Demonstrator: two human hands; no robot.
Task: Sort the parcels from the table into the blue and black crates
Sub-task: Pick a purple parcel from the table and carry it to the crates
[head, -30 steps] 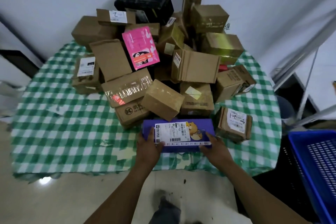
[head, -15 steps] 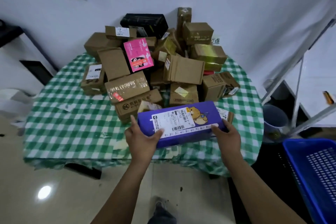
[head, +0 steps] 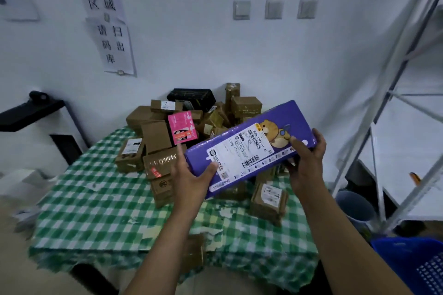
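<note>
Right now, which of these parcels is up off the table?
The long purple box with the cartoon animal: the left hand and right hand hold its ends, tilted in the air. The rest sit piled on the checked table.

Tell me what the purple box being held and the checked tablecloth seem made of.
The purple box looks like printed cardboard, smooth, with crisp folded edges. The checked tablecloth is probably a thin plastic-coated sheet: its print is flaking in white patches, though fabric is possible.
</note>
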